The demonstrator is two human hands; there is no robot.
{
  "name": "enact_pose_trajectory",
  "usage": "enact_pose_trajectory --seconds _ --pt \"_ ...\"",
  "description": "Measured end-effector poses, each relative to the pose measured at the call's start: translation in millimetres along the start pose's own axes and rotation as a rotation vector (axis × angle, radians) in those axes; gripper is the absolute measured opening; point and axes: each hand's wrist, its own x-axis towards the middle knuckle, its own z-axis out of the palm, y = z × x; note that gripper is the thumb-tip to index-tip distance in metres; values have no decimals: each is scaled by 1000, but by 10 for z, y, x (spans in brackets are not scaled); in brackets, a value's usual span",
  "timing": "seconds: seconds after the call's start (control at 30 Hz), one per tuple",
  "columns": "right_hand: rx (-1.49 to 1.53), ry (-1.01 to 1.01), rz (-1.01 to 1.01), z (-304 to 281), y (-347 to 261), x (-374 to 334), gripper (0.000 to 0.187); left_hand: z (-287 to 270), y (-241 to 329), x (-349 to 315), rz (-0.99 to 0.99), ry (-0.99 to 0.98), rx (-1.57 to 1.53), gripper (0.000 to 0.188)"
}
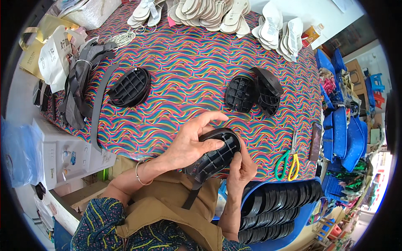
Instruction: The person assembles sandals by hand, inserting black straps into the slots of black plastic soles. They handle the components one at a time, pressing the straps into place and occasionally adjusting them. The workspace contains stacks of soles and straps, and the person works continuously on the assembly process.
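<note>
A black moulded shoe sole (215, 160), its ribbed grid side turned up, is tilted between my two hands above the near table edge. My left hand (190, 140) grips its upper left side, thumb pressed on the grid and index finger stretched past the far end. On the opposite edge, my right hand (243, 165) pinches the rim with thumb and fingers. From the sole's near end a dark strap (191, 199) hangs over my brown apron (167, 192). Similar soles (130, 88) are stacked at left, and more loose ones (240, 94) lie at right.
Scissors (291, 161) with green and yellow handles lie at right, near a dark phone-like slab (315, 142). Below them, a blue tub (303, 215) holds rows of black soles. Pale insoles (209, 14) line the far edge. Grey strapping (79, 88) and a long strip (99, 111) lie left.
</note>
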Motion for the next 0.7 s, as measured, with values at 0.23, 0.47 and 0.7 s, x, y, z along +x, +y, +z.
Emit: enact_pose_trajectory --seconds 0.23,0.47,0.7 --pt "38 76 43 100 -112 47 34 47 -13 2 -18 21 7 51" --pt "443 115 202 185 -177 199 33 142 -77 2 164 27 228 54" --pt "552 131 216 210 -135 208 25 139 -121 3 225 39 320 54"
